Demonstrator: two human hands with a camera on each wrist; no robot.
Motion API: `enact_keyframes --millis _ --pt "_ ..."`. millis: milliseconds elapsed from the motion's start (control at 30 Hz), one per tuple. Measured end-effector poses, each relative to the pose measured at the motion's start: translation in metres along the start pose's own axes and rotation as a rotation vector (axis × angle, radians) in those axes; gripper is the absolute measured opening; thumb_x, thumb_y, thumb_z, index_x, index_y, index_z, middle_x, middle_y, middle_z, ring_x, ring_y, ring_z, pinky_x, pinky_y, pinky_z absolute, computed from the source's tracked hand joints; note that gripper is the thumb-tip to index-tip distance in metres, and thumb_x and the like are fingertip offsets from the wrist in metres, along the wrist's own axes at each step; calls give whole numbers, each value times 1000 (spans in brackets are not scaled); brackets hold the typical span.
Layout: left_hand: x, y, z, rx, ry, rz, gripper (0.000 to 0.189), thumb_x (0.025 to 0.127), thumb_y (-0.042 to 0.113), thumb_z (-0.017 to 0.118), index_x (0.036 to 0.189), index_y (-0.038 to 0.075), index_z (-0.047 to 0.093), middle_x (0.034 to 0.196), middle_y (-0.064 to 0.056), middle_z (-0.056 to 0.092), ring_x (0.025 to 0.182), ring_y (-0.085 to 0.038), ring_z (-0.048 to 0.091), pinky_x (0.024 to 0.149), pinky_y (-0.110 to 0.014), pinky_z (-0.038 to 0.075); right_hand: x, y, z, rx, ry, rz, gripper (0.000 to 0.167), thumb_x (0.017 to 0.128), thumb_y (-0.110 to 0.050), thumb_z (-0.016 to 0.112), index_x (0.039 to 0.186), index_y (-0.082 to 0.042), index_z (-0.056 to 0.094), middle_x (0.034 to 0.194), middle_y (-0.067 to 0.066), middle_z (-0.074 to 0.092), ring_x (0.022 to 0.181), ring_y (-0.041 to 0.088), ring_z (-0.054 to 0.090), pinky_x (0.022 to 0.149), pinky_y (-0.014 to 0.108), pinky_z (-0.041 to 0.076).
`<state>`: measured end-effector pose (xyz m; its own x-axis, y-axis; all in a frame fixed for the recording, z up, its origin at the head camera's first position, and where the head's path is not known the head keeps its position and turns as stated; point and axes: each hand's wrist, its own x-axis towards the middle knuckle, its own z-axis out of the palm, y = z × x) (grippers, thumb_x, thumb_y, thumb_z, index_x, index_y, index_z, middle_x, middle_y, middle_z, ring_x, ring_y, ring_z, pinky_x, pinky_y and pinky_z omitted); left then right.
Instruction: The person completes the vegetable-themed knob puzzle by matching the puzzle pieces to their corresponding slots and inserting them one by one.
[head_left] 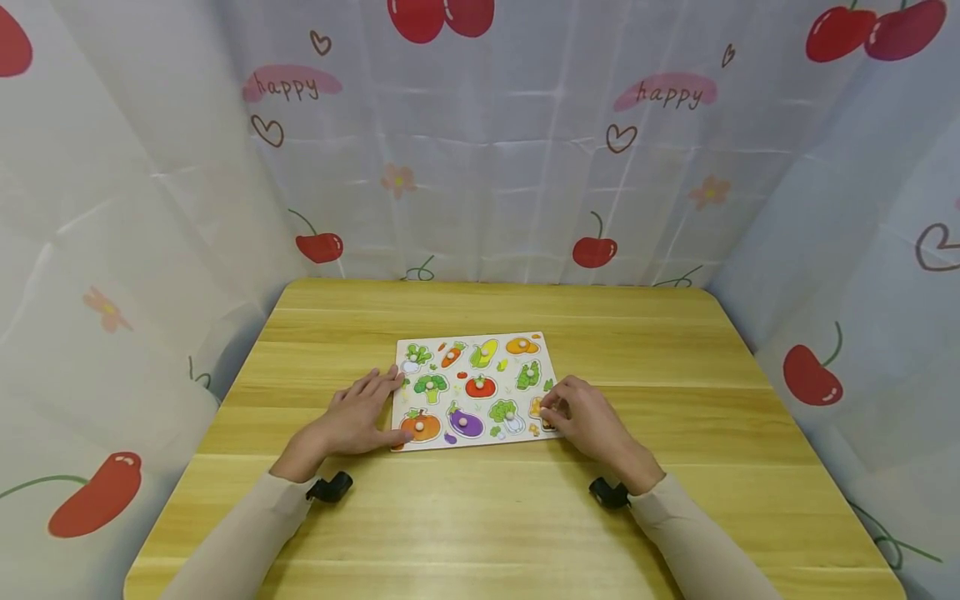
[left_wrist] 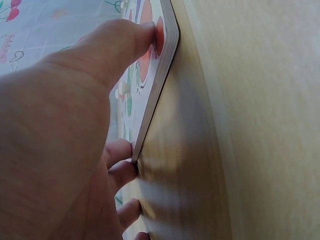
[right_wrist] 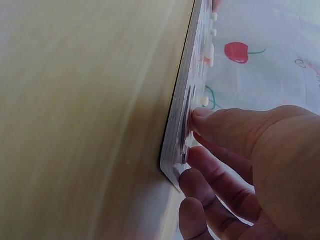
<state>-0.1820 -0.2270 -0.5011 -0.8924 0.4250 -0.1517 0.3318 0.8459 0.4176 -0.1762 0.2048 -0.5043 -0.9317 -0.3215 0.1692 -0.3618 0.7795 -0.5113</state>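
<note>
A wooden peg puzzle board [head_left: 512, 387] with vegetable pieces lies flat on the table. My left hand [head_left: 358, 421] is spread along its left edge, thumb on the corner by the pumpkin piece [head_left: 427, 428], fingers at the side edge. In the left wrist view, the thumb of the left hand [left_wrist: 55, 125] presses the board's face. At the lower right corner, my right hand [head_left: 588, 417] pinches a yellow-brown puzzle piece [head_left: 536, 407], mostly hidden by the fingers. The right wrist view shows the thumb and fingers of the right hand [right_wrist: 280, 155] at this piece's edge, against the board.
Other pieces on the board include a tomato [head_left: 480, 387], an eggplant [head_left: 468, 425] and a broccoli [head_left: 431, 386], each with a round knob. The wooden table [head_left: 480, 517] is enclosed by a cherry-printed curtain [head_left: 480, 167] behind and at both sides.
</note>
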Motion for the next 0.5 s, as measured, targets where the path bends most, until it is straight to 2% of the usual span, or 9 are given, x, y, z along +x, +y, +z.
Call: enact_keyframes --millis 500 --pt "-1 0 0 2 2 7 112 105 67 79 186 8 29 196 -17 22 181 -54 19 127 -89 30 0 -1 0 -12 -11 11 5 104 -16 91 104 -12 86 110 5 76 90 14 62 80 30 53"
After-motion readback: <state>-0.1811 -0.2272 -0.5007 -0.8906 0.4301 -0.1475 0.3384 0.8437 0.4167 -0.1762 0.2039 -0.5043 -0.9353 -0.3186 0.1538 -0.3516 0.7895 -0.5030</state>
